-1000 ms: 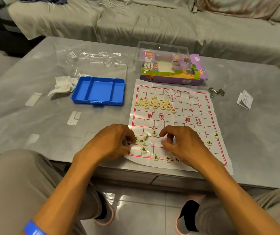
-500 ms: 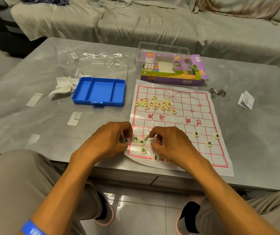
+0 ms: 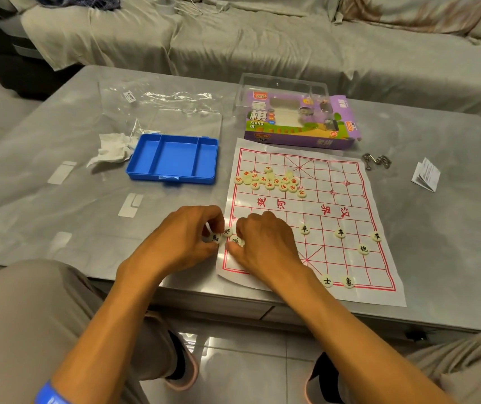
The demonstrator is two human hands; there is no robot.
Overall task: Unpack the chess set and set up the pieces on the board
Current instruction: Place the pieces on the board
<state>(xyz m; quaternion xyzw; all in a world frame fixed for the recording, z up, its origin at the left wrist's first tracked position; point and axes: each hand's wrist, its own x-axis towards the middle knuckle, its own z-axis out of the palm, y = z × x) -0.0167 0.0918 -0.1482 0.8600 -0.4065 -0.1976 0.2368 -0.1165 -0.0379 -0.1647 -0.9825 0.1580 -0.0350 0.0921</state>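
Both my hands sit at the board's [image 3: 318, 217] 8 o'clock corner. Left hand [image 3: 181, 240] pinches black-lettered pieces [image 3: 214, 237] off the sheet's edge; right hand [image 3: 265, 243] curls over more, grip unclear. Red pile [image 3: 271, 182] waits at 12 o'clock, nearer the right hand.

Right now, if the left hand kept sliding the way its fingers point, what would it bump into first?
Probably the right hand. The left hand points right across the board's near-left corner, with only small black-lettered pieces between them.
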